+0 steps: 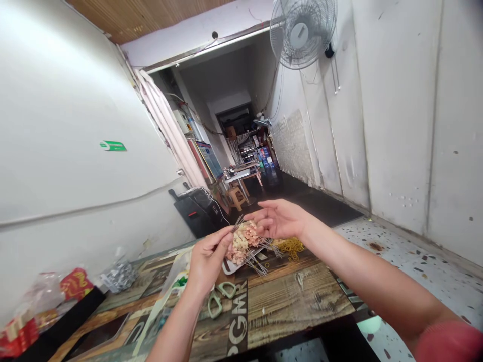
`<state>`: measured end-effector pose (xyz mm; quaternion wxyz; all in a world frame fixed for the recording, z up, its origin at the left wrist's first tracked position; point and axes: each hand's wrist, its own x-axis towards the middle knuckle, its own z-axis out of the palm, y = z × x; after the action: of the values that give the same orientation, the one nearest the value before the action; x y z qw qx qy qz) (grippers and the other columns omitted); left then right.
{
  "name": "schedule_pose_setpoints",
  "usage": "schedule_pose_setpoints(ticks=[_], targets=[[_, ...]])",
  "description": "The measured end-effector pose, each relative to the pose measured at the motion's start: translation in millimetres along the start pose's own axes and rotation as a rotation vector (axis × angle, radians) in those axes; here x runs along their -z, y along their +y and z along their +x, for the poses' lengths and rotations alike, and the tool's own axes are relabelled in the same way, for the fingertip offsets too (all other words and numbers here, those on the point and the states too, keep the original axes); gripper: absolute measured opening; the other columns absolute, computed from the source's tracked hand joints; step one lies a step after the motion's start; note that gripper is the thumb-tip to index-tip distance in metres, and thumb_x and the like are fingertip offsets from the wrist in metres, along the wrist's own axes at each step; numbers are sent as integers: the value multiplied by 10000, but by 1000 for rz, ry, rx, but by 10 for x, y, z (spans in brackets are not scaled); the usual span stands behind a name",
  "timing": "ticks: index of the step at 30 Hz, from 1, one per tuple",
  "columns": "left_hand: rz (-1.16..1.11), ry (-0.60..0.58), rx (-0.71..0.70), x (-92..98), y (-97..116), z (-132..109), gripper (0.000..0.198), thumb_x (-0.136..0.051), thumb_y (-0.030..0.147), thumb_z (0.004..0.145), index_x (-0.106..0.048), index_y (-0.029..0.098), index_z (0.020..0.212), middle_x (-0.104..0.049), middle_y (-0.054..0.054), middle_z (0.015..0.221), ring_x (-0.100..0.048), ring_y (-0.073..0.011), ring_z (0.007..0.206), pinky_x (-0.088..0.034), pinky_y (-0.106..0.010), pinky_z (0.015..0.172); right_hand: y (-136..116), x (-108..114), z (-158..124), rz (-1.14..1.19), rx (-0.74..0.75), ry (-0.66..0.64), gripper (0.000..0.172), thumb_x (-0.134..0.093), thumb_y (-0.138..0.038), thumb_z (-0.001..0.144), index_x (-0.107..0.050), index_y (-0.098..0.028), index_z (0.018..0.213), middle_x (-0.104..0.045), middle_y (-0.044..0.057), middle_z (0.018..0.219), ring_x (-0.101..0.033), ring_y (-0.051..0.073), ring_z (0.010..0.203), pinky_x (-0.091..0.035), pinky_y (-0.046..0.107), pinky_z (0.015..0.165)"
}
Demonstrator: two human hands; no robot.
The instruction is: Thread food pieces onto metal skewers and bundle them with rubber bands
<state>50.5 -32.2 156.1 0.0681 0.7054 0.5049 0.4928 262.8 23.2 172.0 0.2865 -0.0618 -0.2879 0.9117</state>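
My left hand (209, 257) is closed, thumb and fingers pinching a small bundle of thin metal skewers (238, 221) that point up and to the right. Beside it my right hand (282, 219) hangs over the tray with fingers loosely stretched and apart, the fingertips close to the skewers' ends; I see nothing held in it. Below both hands lies a white tray (229, 269) heaped with pale pink meat skewers (241, 247), their bare metal ends sticking out over the rim. A pile of yellow rubber bands (290, 248) sits right of the tray.
Scissors with pale green handles (215, 304) lie on the wood-patterned table (298, 301). At the left are a dark phone-like slab (98, 336), a black-edged box (71, 322) with packets, and a bag of grey pieces (119, 275). A black case (199, 211) stands behind the table.
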Motion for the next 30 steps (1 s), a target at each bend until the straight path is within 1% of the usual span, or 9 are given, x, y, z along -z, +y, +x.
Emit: schedule_pose_setpoints(ticks=[7,11,13,15,17,19,23,26,30], targets=[[278,-171,-214,7,28,-47,281,-507,337,834,-675,224,1028,-695,-34,1023,-648,-189,906,-488,-295,824,13,118,-8,-235,60,-39,405,-313,-280,912,-586,18,952,-391,-50,539,-285,57,446,-392,244,577],[279,-220,-201,-56,53,-16,279,-488,328,837,-693,224,995,-703,-47,995,-642,-206,898,-480,-317,815,357,-35,-204,-945,406,-41,253,-461,-279,844,-638,-99,819,-409,-42,582,-353,75,509,-355,250,589],[149,-235,-98,-43,83,-8,299,-508,339,822,-683,199,1019,-702,-61,975,-629,-205,867,-477,-313,785,619,-78,-280,-1359,583,-76,136,-550,-240,773,-635,-134,771,-477,-10,680,-411,103,625,-358,265,650],[-64,-286,57,6,109,-29,358,-547,354,801,-641,179,1099,-692,-67,941,-610,-177,775,-472,-279,704,828,-24,-286,-1542,710,-78,80,-575,-211,734,-623,-147,745,-503,14,763,-426,124,701,-359,284,700],[-312,-370,204,59,121,-73,386,-610,355,764,-634,161,1096,-673,-61,870,-567,-132,671,-443,-238,626,927,115,-223,-1306,723,-56,114,-569,-242,745,-591,-152,678,-499,5,712,-442,128,689,-373,301,728],[-525,-401,287,73,121,-114,360,-676,352,710,-664,142,1003,-638,-42,765,-513,-100,611,-408,-216,587,924,274,-124,-765,620,-59,269,-529,-325,789,-515,-166,573,-457,-18,607,-471,128,648,-393,326,780],[-614,-287,293,-44,88,-114,270,-666,383,720,-667,144,846,-484,42,531,-385,-57,492,-315,-183,489,812,419,-7,87,377,-157,403,-436,-390,847,-433,-183,501,-429,-14,533,-538,159,745,-368,350,922],[-357,-154,207,-122,8,-76,272,-631,391,747,-679,159,882,-576,19,600,-448,-79,518,-359,-198,507,724,398,-34,239,344,-212,390,-365,-422,877,-591,-134,740,-519,18,616,-529,169,789,-389,345,895],[72,-86,-103,-97,-138,-56,230,-558,348,803,-701,182,874,-690,-48,841,-594,-159,739,-457,-269,696,541,387,-76,147,275,-215,577,-314,-514,872,-573,-31,1053,-514,24,658,-470,141,665,-419,298,711]])
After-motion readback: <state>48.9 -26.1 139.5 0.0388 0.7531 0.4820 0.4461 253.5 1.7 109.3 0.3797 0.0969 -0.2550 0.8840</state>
